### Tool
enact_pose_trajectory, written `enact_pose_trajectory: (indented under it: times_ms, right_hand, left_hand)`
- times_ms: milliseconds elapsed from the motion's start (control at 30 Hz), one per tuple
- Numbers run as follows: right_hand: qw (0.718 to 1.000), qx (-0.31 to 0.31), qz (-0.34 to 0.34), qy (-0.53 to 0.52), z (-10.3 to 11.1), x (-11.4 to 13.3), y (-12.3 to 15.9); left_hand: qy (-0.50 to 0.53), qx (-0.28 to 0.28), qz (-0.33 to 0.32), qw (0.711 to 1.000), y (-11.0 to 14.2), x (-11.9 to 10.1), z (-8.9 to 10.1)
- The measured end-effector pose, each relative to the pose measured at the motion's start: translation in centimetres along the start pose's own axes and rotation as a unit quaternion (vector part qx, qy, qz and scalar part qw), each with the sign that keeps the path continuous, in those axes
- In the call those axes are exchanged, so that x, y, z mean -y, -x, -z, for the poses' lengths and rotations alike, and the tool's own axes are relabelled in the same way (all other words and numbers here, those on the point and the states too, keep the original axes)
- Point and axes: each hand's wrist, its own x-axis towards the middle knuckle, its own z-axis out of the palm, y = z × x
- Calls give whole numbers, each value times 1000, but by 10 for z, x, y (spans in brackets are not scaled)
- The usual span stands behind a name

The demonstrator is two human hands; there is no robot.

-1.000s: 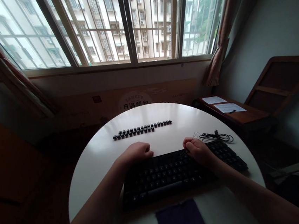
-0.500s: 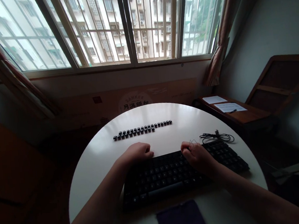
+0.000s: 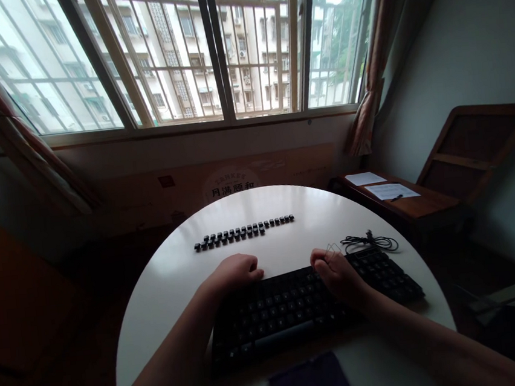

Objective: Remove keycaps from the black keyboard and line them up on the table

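Note:
A black keyboard (image 3: 281,309) lies on the round white table (image 3: 160,314). My left hand (image 3: 236,269) is closed in a loose fist at the keyboard's far left edge; its curled fingers are hidden, so I cannot see whether anything is in them. Over the right part of the keys, my right hand (image 3: 335,270) is closed in a pinch on a thin wire keycap puller (image 3: 333,248), whose wire loops stick out above the fingers. Beyond the hands, several loose black keycaps (image 3: 232,235) stand in two slanting rows.
A bundled black cable (image 3: 371,242) lies behind the keyboard's right end. A dark purple cloth-like piece (image 3: 310,382) is at the table's near edge. To the right, papers (image 3: 391,191) and a pen (image 3: 396,198) rest on a wooden chair (image 3: 443,199). A barred window (image 3: 221,57) is ahead.
The whole view has shifted slightly, so everything sits a little lower in the picture. Both hands keep the same pose and place on the keyboard.

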Motion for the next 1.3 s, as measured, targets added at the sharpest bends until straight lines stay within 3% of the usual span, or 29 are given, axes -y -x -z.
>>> enact_pose_trajectory:
  times_ms: [200, 433, 633, 833, 933, 1300]
  right_hand:
    - [997, -19, -12, -68, -2, -2, -3]
    - [967, -65, -101, -223, -6, -9, -11]
    - [989, -25, 51, -139, -3, 3, -1]
    - [984, 57, 127, -114, 4, 19, 18]
    - [978, 60, 162, -113, 5, 21, 25]
    - [975, 40, 150, -162, -6, 2, 19]
  left_hand:
    - [-4, -10, -5, 1000, 0, 1, 0]
    - [-5, -19, 0, 1000, 0, 3, -1]
    - [-5, -46, -12, 999, 5, -13, 5]
    - [50, -95, -134, 985, 16, -49, 6]
    - [85, -100, -172, 976, 21, -57, 7]
    - [174, -85, -204, 960, 16, -52, 2]
